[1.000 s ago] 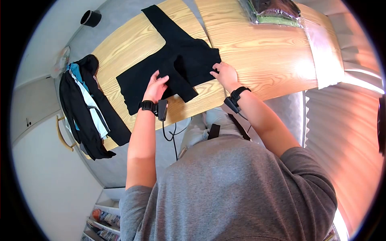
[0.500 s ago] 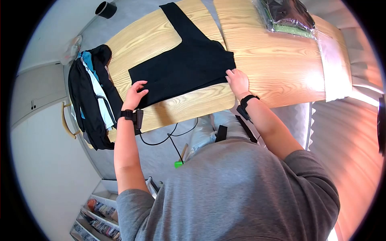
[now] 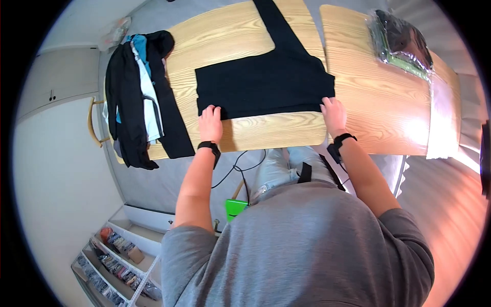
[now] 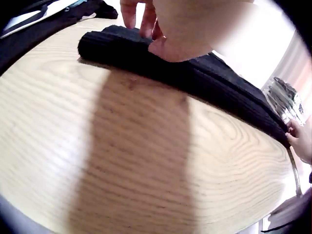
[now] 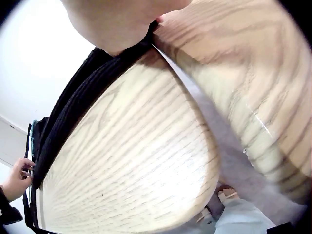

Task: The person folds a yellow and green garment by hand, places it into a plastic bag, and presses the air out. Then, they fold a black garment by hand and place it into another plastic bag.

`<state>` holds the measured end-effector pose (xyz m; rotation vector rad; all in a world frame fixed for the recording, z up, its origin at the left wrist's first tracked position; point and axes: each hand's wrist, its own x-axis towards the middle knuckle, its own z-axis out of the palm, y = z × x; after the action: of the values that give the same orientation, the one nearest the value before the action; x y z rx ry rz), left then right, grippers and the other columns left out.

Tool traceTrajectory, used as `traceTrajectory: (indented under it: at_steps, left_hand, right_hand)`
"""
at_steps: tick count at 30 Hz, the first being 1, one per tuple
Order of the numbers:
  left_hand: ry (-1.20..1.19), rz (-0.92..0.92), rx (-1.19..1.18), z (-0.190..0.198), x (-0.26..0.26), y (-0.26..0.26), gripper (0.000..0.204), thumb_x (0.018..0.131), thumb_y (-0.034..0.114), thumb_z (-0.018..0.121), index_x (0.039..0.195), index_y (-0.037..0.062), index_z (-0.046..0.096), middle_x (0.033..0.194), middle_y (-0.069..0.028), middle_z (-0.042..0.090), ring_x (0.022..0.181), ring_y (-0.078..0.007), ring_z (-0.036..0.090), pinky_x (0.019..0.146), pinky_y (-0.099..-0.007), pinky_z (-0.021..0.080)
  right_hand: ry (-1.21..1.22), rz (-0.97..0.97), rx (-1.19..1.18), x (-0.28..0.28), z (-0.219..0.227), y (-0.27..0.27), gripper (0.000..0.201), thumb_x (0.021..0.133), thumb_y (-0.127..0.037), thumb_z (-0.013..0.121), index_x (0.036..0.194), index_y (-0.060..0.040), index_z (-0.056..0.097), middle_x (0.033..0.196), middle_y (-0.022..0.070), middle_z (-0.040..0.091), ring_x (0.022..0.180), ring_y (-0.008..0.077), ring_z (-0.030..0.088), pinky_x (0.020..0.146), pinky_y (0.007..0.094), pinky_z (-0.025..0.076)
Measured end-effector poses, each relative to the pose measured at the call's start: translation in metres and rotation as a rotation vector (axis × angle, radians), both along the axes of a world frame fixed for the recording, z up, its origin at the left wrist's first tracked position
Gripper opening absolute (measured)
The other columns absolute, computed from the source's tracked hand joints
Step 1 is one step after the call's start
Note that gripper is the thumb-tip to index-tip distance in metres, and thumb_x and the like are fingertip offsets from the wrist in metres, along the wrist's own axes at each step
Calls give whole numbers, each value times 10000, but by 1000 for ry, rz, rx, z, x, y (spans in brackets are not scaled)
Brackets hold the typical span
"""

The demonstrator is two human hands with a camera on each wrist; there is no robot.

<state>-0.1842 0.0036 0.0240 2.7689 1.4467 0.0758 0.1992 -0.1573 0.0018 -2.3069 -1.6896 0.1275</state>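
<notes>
A black ribbed knit sweater (image 3: pixel 261 84) lies on the wooden table, its near edge straight and one sleeve (image 3: pixel 276 25) stretched towards the far side. At the near left corner, my left hand (image 3: pixel 209 124) pinches the cloth, fingers bent down over it and thumb at the front edge. My right hand (image 3: pixel 334 115) pinches the near right corner, close to the gap between the tabletops. In the left wrist view the sweater's layered near edge (image 4: pixel 195 80) runs between both hands. The right palm hides its own fingertips in the right wrist view.
Black, white and blue garments (image 3: pixel 148 102) hang over the table's left end. On the right tabletop lie clear plastic bags of folded clothes (image 3: pixel 404 43) and a white sheet (image 3: pixel 444 120). A cable (image 3: pixel 238 169) and a green object (image 3: pixel 235 209) are below the near edge.
The near sleeve, earlier lying across the sweater towards me, no longer shows. My left hand has moved from it to the near left corner and grips there. The right hand stays near its corner.
</notes>
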Motion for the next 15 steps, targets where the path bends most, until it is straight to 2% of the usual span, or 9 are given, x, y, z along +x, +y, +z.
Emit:
traceTrajectory:
  at_steps: [2,4,6,7,10,13,15]
  left_hand:
    - [37,38,8,-4,-5,3,322,795,48,525,1113,87,559,1123,-77,529,1033,-260,517,827,-389,447]
    - [8,32,45,-3,-8,9,283,795,39,517,1072,85,554,1064,-86,530,1000,-265,516,809,-386,461]
    - [28,45,-84,-2,-7,16,218,789,26,511,998,76,547,980,-100,516,941,-277,512,784,-381,465]
    - [-58,4,-46,-1,-8,20,175,781,15,507,946,67,534,913,-112,495,890,-291,505,774,-382,462]
    - [-167,-49,7,10,-15,26,171,781,18,508,943,53,547,962,-117,522,915,-297,512,798,-382,457]
    - [-162,-53,-16,17,-24,20,173,784,24,508,949,49,552,998,-119,532,946,-298,514,816,-381,456]
    - [-144,-44,-50,7,-30,13,178,787,25,505,956,48,553,1002,-119,533,955,-297,514,823,-381,456]
  right_hand:
    - [16,7,9,0,-1,0,163,788,-186,653,902,-118,558,803,89,544,783,293,578,663,418,478]
    - [21,-4,-17,-1,1,2,163,791,-182,652,905,-113,559,812,89,548,791,290,579,666,415,477]
    - [18,0,-21,-2,2,2,163,791,-184,653,903,-113,559,818,88,552,796,290,579,670,413,478]
    - [15,-3,-24,-2,4,1,163,791,-186,654,901,-112,560,825,87,556,800,289,580,673,411,478]
    - [-6,13,-23,0,-1,1,171,785,-182,660,904,-112,560,837,85,562,802,289,581,678,407,479]
    - [8,26,-3,1,-3,0,171,783,-171,662,903,-104,561,836,87,561,817,287,578,692,404,478]
    - [22,36,17,3,-3,-1,169,782,-166,662,900,-99,561,838,88,558,829,286,574,702,405,475]
